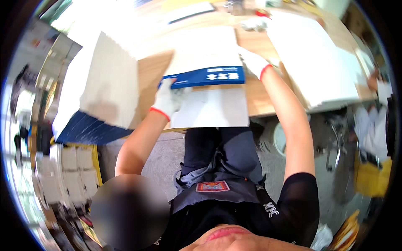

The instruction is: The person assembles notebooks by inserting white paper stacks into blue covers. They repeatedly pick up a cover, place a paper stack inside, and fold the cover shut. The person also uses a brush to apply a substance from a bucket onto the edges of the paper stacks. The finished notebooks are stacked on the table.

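Note:
A large white printed sheet with a blue band and white lettering lies in front of me on the table. Its near edge overlaps a plain white sheet, which reaches the table's front edge. My left hand, in a white glove with a red cuff, is closed on the left end of the blue band. At the right side of the printed sheet is my right hand, gloved the same way; blur hides how its fingers are set.
A tall white stack with a dark blue near side stands at the left. White sheets are piled at the right. A thin flat item and a glass jar lie farther back. A white bucket is below the table; another person's hand shows far right.

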The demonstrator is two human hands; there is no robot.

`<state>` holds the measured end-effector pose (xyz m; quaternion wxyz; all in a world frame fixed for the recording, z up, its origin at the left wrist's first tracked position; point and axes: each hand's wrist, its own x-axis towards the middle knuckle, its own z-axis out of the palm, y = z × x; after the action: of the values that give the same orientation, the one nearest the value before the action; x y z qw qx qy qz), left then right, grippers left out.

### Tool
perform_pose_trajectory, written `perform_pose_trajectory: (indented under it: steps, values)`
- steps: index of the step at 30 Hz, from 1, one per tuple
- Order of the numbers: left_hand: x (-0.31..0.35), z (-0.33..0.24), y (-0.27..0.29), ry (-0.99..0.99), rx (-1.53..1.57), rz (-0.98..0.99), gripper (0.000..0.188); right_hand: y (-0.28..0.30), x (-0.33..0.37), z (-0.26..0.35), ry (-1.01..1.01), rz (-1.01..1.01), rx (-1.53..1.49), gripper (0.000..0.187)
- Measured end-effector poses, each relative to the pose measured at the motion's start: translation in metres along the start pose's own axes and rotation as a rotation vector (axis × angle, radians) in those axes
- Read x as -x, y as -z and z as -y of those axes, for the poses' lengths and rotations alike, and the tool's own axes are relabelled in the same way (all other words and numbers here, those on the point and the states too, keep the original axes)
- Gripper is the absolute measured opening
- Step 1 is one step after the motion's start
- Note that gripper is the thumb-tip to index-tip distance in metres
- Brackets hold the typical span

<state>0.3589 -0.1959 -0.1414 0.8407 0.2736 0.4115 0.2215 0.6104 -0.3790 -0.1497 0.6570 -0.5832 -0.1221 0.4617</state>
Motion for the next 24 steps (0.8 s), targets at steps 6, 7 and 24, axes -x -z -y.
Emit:
perform_pose_trajectory:
  steps: [6,7,24]
  values:
    - [0.04,-0.026,0.0,-0.16,-0.038,-0.009,0.03,-0.024,-0.036,-0.03,-0.024,0.639,-0.553,0.046]
    - [0.052,-0.029,-0.009,-0.194,-0.048,0.067,0.032,-0.019,-0.005,-0.015,0.156,0.334,-0.231,0.044]
    - [0.243,-0.308,0.159,-1.341,-0.753,-0.289,0.046,-0.384,0.021,0.106,1.042,0.169,0.202,0.031]
